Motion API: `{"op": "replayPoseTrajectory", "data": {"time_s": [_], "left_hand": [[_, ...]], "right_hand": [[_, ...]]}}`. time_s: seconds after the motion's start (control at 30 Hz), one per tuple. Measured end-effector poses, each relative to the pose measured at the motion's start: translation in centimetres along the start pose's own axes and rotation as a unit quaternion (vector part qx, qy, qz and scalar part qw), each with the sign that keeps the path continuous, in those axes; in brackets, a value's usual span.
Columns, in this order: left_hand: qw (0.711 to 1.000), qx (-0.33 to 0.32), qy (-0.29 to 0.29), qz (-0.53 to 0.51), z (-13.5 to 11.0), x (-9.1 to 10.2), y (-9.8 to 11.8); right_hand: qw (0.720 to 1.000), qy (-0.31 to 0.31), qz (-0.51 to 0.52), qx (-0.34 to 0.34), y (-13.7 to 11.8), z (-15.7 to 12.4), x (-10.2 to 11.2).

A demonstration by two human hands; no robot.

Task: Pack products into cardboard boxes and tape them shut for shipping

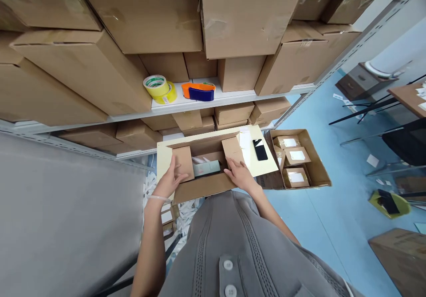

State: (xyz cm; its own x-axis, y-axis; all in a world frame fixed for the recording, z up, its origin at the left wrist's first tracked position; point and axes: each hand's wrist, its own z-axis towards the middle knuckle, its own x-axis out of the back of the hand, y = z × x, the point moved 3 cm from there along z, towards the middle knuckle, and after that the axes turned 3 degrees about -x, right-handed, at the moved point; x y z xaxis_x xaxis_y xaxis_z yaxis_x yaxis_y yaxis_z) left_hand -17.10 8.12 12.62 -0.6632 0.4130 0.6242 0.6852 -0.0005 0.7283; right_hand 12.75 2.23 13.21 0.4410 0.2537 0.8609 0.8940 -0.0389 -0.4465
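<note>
Two end flaps of the open brown cardboard box (204,189) lie under your hands: your left hand (168,180) touches the left flap (183,160), thumb spread well apart from the fingers, and your right hand (241,173) rests on the right flap (233,149), its fingers fanned slightly over the card. How hard either presses, you cannot tell from here. The box sits on the cream rectangular tabletop (265,168), nearer its left edge than its right, with the long front flap reaching over the near edge. A white paper sheet (245,142) and a black smartphone (260,149) lie towards the right edge.

Expect the box to be fairly light, stiff along its walls but springy at the creases, so the flaps probably push back at you. Bare cardboard should give dry, sure grip. The pale green oblong carton (207,168) inside looks smooth and could slide or dent. For lifting, the lower end walls look like a better hold than the loose flaps, which may bend or tear.
</note>
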Motion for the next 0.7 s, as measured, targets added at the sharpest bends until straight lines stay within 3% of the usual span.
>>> {"op": "replayPoseTrajectory", "data": {"time_s": [0.2, 0.33, 0.47, 0.7], "left_hand": [[0.987, -0.014, -0.094, 0.127, -4.1, -1.5, 0.7], [0.972, -0.007, -0.138, 0.191, -5.3, -2.5, 1.4], [0.972, -0.003, -0.123, 0.200, -4.9, -2.1, 1.7], [0.990, -0.018, -0.076, 0.117, -3.5, 0.1, 0.7]], "right_hand": [[1.000, 0.001, -0.015, -0.006, -0.2, 0.5, -0.2], [1.000, 0.000, -0.017, -0.008, -0.3, 0.8, 0.0], [1.000, -0.003, -0.008, -0.007, -0.4, 0.8, 0.5], [1.000, 0.020, 0.019, 0.006, 0.0, 0.8, 1.9]]}}
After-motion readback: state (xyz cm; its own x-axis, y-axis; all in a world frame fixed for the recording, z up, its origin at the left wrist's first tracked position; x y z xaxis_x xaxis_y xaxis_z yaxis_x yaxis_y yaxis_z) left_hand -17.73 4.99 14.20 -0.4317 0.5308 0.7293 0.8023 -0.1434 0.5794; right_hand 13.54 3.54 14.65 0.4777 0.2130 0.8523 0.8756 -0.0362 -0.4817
